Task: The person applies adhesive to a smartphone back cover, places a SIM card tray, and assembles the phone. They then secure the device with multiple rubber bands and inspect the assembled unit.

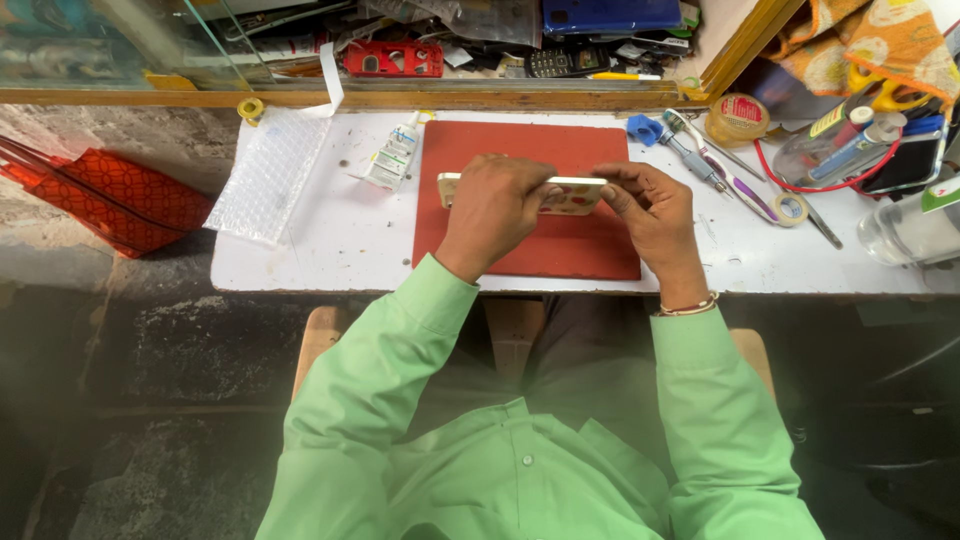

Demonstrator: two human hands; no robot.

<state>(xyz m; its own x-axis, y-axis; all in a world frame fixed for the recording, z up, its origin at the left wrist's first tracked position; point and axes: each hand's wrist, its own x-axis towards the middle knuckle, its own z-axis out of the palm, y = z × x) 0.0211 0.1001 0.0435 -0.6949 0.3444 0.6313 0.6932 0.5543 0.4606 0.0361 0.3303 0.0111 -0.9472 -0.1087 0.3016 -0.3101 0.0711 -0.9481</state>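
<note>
Here both hands hold a slim, pale phone-shaped slab (565, 192) on edge over a red mat (520, 240) that lies flat on the white counter (330, 240). The left hand (495, 205) is closed over the slab's left half, fingers curled on top; the right hand (650, 205) pinches its right end between thumb and fingertips. The slab looks rigid and smooth, with a light rim and a patterned face turned toward the person; no tool touches it and nothing seems to have come off it, so the handling appears to be at an early or middle stage, though I cannot tell more. The mat is matte and rectangular. Left of it sit a soft squeeze tube (392, 155) and a crinkled sheet of bubble wrap (268, 175); to the right, well apart, lie slender screwdrivers (700, 165) and a small tape roll (790, 208).
</note>
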